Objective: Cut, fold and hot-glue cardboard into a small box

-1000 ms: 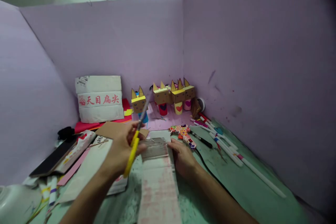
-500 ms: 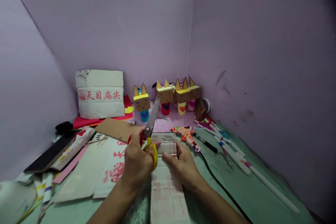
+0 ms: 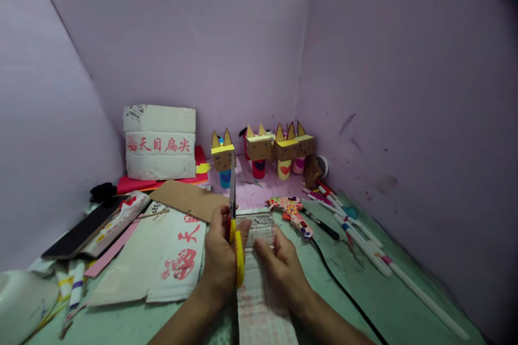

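A pair of scissors (image 3: 239, 259) with red and yellow handles is in my left hand (image 3: 220, 259), its blades pointing up and seen nearly edge-on. The left thumb lies by the edge of a long whitish cardboard strip (image 3: 265, 307) with faded red marks. My right hand (image 3: 285, 267) pinches the strip's right side near its far end, thumb on top. That far end looks creased and torn. Left of the hands lies a flat cardboard sheet (image 3: 137, 264) with red print, beside a brown cardboard piece (image 3: 190, 199).
Cardboard animal figures (image 3: 259, 148) on coloured cups stand at the back. A patterned glue gun (image 3: 289, 207) with a black cable, a black pen (image 3: 324, 226) and white tubes (image 3: 364, 245) lie right. A folded white carton (image 3: 159, 143) stands back left.
The scissors have turned from leaning right to nearly upright and edge-on. My left hand has turned with them and its thumb is now by the strip. The view has shifted slightly.
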